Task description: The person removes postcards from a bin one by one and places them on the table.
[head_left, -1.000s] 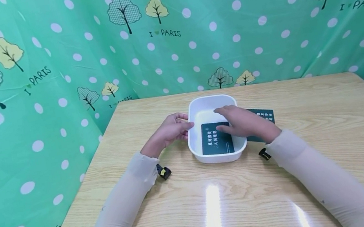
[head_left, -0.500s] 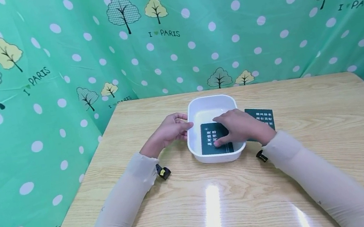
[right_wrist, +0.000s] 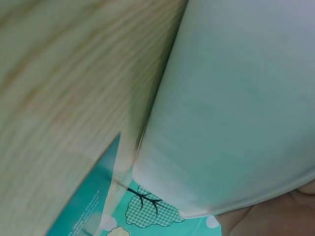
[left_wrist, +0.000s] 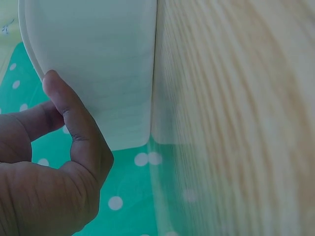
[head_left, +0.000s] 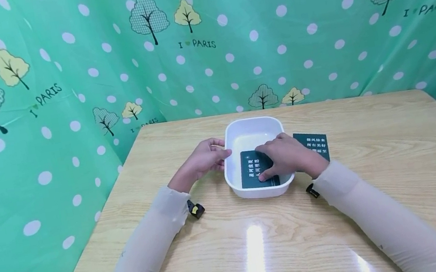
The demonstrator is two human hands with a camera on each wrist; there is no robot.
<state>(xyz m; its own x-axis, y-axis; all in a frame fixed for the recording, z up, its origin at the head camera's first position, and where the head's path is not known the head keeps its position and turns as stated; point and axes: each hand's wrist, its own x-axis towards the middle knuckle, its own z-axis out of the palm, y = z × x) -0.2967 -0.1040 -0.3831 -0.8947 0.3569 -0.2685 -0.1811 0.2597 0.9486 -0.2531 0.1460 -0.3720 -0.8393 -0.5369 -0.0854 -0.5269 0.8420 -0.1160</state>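
Note:
A white rectangular basin [head_left: 255,193] stands on the wooden table, and a dark green booklet or card with white characters [head_left: 248,172] lies in its near half. My left hand [head_left: 205,158] holds the basin's left rim, thumb on top and fingers outside; the left wrist view shows its thumb [left_wrist: 74,115] against the rim. Over the right rim reaches my right hand [head_left: 288,157], its thumb on the booklet's cover and a finger near the booklet's far edge. Whether these fingers pinch the booklet is hidden. The right wrist view shows only part of this hand [right_wrist: 275,219] beyond the rim.
A second dark green card with white characters [head_left: 315,141] lies on the table [head_left: 375,154], just right of the basin. Small black pieces [head_left: 197,210] show beside both wrists. A green dotted curtain [head_left: 206,61] hangs behind the table and along its left side.
My right hand has moved left and lowered onto the booklet, its thumb shifting across the cover. More of the second card shows. My left hand keeps its hold on the rim.

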